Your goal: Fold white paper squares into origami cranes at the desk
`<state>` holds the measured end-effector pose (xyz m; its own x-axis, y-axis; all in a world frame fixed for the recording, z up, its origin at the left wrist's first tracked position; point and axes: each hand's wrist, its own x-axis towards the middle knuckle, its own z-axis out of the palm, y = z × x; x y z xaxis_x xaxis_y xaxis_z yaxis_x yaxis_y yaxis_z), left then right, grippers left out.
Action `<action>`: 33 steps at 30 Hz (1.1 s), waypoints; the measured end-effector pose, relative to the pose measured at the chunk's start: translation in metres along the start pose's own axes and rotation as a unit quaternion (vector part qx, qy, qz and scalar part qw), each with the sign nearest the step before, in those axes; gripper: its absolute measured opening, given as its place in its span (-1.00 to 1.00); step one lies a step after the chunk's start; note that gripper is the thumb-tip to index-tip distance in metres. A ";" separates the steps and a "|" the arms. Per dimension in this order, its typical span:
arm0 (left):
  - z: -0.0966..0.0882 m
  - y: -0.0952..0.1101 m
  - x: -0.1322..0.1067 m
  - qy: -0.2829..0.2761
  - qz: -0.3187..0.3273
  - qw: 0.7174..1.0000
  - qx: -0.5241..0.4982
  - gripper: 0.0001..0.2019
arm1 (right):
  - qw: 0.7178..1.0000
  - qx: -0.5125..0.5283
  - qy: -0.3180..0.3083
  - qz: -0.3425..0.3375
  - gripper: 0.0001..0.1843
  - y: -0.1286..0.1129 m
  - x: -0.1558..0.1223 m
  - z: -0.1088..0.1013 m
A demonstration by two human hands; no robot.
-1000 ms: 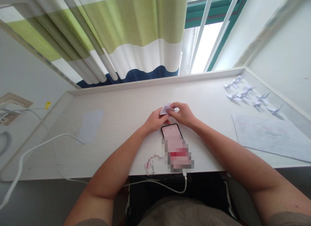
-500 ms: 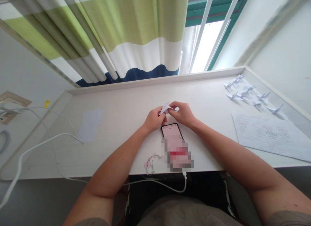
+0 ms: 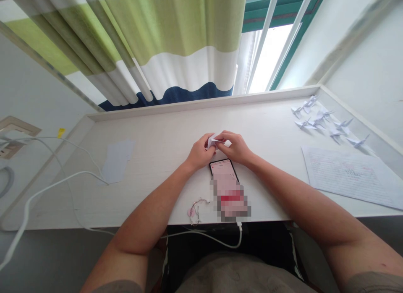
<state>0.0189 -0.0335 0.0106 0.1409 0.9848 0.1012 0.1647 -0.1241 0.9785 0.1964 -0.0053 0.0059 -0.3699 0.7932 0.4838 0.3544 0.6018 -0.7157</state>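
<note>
A small white folded paper point(image 3: 211, 142) is held between my two hands above the middle of the desk. My left hand point(image 3: 200, 152) is closed on its left side. With thumb and fingers, my right hand point(image 3: 233, 147) pinches it from the right. Part of the paper is hidden behind my fingers. Just below my hands lies a phone point(image 3: 224, 169) with a lit, partly blurred screen. A beaded phone strap point(image 3: 195, 210) rests to the left of the phone.
Several folded paper cranes point(image 3: 323, 119) stand at the desk's back right. Handwritten sheets point(image 3: 343, 171) lie in front of them. Blank paper pieces point(image 3: 117, 160) are on the left. A white cable point(image 3: 56, 185) loops over the left side, and another plugs into the phone.
The folded paper has turned in my fingers, showing a narrower, more upright shape on the left. Both hands stay in nearly the same place.
</note>
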 end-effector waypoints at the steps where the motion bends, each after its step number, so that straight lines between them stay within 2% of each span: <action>1: 0.000 0.000 0.000 0.003 -0.001 1.000 -0.019 -0.63 | 1.000 0.002 -0.008 0.003 -0.84 0.000 0.000 0.001; 7: -0.002 0.002 0.003 -0.040 -0.026 0.997 -0.053 -0.74 | 0.998 -0.027 0.030 0.046 -0.84 -0.001 0.001 0.004; 13: -0.004 0.004 0.005 -0.035 -0.072 0.992 -0.100 -0.76 | 0.997 0.002 0.041 0.062 -0.88 -0.005 0.001 0.000; 19: -0.006 0.007 0.005 -0.023 -0.122 0.977 -0.174 -0.75 | 0.997 0.020 0.051 -0.056 -0.66 0.000 -0.001 -0.003; 24: -0.005 0.011 0.005 -0.021 -0.156 0.966 -0.206 -0.81 | 0.990 0.012 0.030 -0.137 -0.61 0.004 0.000 -0.006; 29: -0.006 0.011 0.005 -0.032 -0.153 0.968 -0.195 -0.86 | 0.992 -0.010 -0.003 -0.128 -0.74 0.002 0.001 -0.010; 33: -0.007 0.008 0.003 -0.069 -0.123 0.979 -0.149 -0.82 | 0.997 -0.018 -0.014 -0.076 -0.90 -0.001 0.001 -0.007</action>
<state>0.0141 -0.0308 0.0204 0.2660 0.9525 -0.1486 -0.0788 0.1751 0.9814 0.2017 -0.0045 0.0106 -0.4449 0.6902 0.5707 0.3225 0.7179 -0.6169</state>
